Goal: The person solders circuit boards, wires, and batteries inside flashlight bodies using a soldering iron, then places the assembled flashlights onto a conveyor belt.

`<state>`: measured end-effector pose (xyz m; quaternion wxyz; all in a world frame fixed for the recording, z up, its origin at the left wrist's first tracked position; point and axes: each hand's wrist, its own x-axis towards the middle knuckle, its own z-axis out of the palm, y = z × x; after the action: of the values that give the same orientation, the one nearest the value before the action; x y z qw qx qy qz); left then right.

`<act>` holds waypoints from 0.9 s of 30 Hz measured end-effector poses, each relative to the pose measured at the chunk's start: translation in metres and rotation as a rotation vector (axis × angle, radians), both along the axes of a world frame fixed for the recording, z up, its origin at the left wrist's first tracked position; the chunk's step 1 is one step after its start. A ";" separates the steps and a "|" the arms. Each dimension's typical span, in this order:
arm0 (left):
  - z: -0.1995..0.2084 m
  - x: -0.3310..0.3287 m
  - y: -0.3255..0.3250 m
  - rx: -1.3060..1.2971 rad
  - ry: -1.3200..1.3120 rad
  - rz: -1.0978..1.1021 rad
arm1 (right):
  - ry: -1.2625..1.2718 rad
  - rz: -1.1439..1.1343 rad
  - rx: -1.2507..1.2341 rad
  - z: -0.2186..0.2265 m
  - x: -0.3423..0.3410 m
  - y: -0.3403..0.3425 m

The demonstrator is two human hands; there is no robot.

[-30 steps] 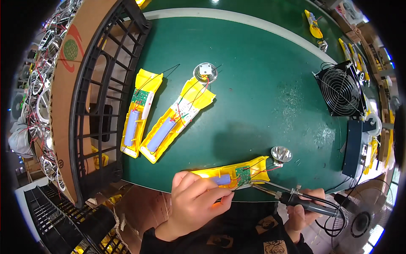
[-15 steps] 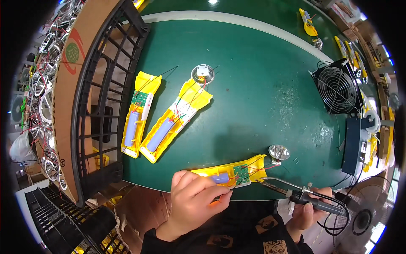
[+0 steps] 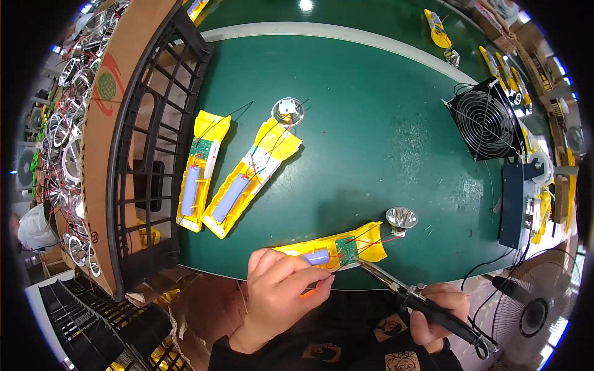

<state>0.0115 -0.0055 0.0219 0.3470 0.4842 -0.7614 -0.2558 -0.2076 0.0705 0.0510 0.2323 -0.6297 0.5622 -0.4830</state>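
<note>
A yellow flashlight housing half [image 3: 371, 242] lies at the table's near edge, with a blue cylindrical battery [image 3: 317, 257] and a green circuit board [image 3: 347, 248] inside. Red wires run from it to a round silver reflector [image 3: 401, 220] on the table. My left hand [image 3: 286, 295] covers the housing's left end, thumb and finger pinched on what looks like a thin wire by the board. In my right hand [image 3: 440, 309] is a soldering iron [image 3: 427, 307] with a black handle, gripped like a pen. Its tip is at the board's near edge.
Two more opened yellow housings [image 3: 197, 182] [image 3: 250, 179] with batteries lie left of centre, one wired to a reflector [image 3: 288, 111]. A black plastic crate [image 3: 154, 154] and a carton edge the left side. A black fan [image 3: 487, 120] and a dark blue box [image 3: 512, 207] stand right.
The soldering iron has moved left, its tip going from the housing's right end to the circuit board, and its handle tilts more steeply. My left hand stays pinched in about the same place.
</note>
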 end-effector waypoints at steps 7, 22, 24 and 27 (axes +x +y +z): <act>-0.001 0.002 0.000 0.013 -0.002 -0.015 | 0.071 0.003 -0.003 0.007 0.004 -0.006; -0.002 0.004 0.000 0.025 0.003 -0.031 | 0.098 0.007 0.000 0.008 0.005 -0.008; -0.003 0.004 -0.001 0.009 0.011 -0.015 | 0.046 0.012 -0.003 0.009 0.003 -0.007; -0.003 0.004 -0.001 0.006 0.017 -0.013 | -0.007 -0.027 -0.015 0.008 0.003 -0.004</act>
<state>0.0151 -0.0064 0.0190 0.3501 0.4782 -0.7608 -0.2645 -0.2051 0.0666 0.0595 0.2229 -0.6223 0.5662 -0.4924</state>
